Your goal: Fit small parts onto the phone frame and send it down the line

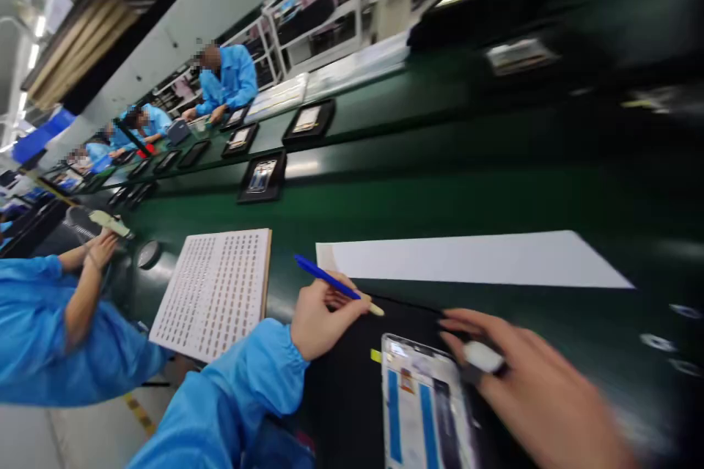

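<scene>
So the phone frame (423, 403) sits on a black mat (341, 396) right at the near edge of the desk (440, 190), opened up with two blue strips running down its inside. A bit of yellow tape pokes out at its upper left corner. No brand or writing I can read on it, it's all too smeared.

The left hand (319, 322) is just left of the frame's top corner, fingers (344, 300) closed around a blue tool (335, 283) with a pale tip, pen-style. That tip hangs just above the mat, near the frame's top edge but not touching it.

The right hand (528, 388) is over the frame's upper right side, really blurry. There's a small white piece (482, 357) pinched between thumb and fingers, close to the frame's right edge. Can't tell if the hand touches the frame itself.

Beyond the frame lies a long white sheet (473, 260) flat on the green desk. Left of that, a white perforated tray (214, 293) full of tiny holes. Farther up the belt from the frame there's a row of black trays (262, 177) with phone parts in them. A co-worker's blue sleeve (49, 337) is off to the far left, and more people in blue coats sit along the line.
</scene>
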